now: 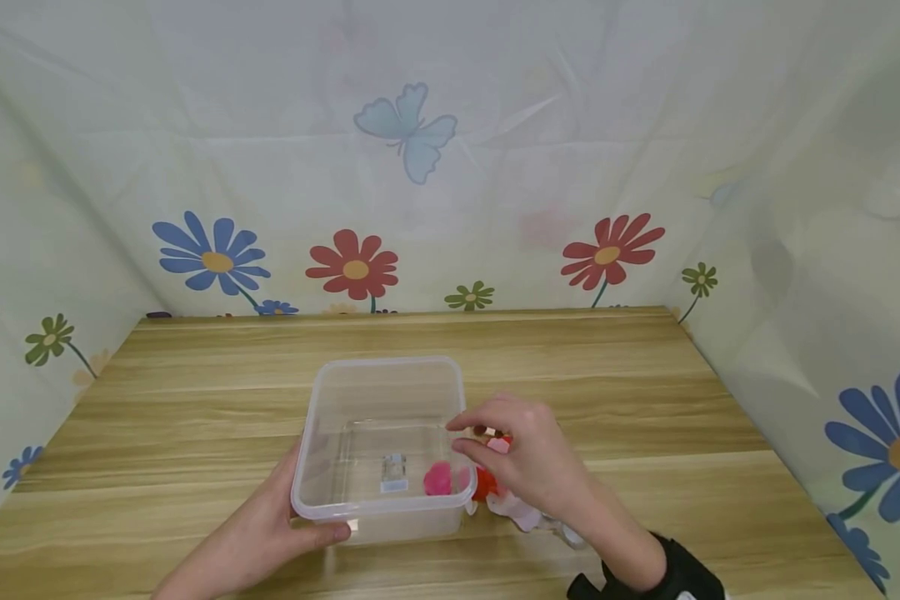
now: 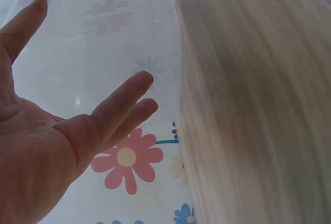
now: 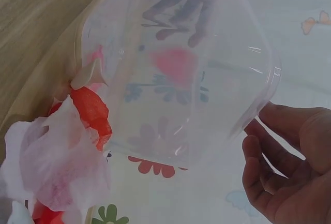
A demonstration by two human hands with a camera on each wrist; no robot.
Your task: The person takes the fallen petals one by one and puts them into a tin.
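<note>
A clear plastic box (image 1: 381, 508) stands on the wooden table with its top uncovered. My left hand (image 1: 262, 517) holds its near left corner, thumb on the front wall and the other fingers along the left side. Inside lie a bright pink petal-like piece (image 1: 438, 479) and a small pale rectangle (image 1: 393, 473). Over the box's right rim is my right hand (image 1: 521, 454), with a gap between thumb and index finger and nothing held there. Beneath it, against the box's right side, sit red petal-like pieces (image 3: 93, 110) and pale pink ones (image 3: 62, 157).
The wooden table (image 1: 607, 358) runs back to a hanging white cloth (image 1: 495, 192) printed with flowers and a butterfly. More cloth hangs at both sides. A black strap (image 1: 675, 567) circles my right wrist.
</note>
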